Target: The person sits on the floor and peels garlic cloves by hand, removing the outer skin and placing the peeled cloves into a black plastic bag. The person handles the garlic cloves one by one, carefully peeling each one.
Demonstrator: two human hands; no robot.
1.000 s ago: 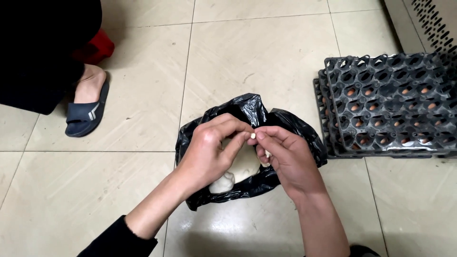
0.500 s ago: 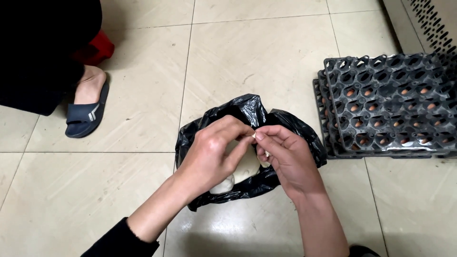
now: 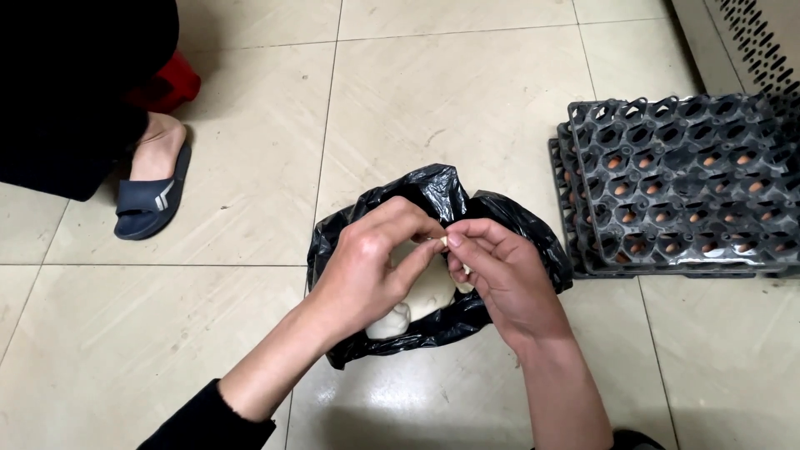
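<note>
My left hand [image 3: 367, 271] and my right hand [image 3: 500, 275] meet fingertip to fingertip over an open black plastic bag [image 3: 433, 196] that lies on the tiled floor. Between the pinched fingers sits a small pale object [image 3: 461, 265], egg-like in colour; both hands grip it. More pale lumps [image 3: 392, 321] show inside the bag below my left hand. Most of the bag's inside is hidden by my hands.
A stack of dark grey egg trays [image 3: 679, 187] with brown eggs showing through the cells stands on the floor to the right. Another person's foot in a dark blue slipper [image 3: 150, 196] is at the upper left, beside something red [image 3: 171, 87].
Both hands have stayed over the bag; the fingers have shifted slightly around the small pale object. Nothing else has moved.
</note>
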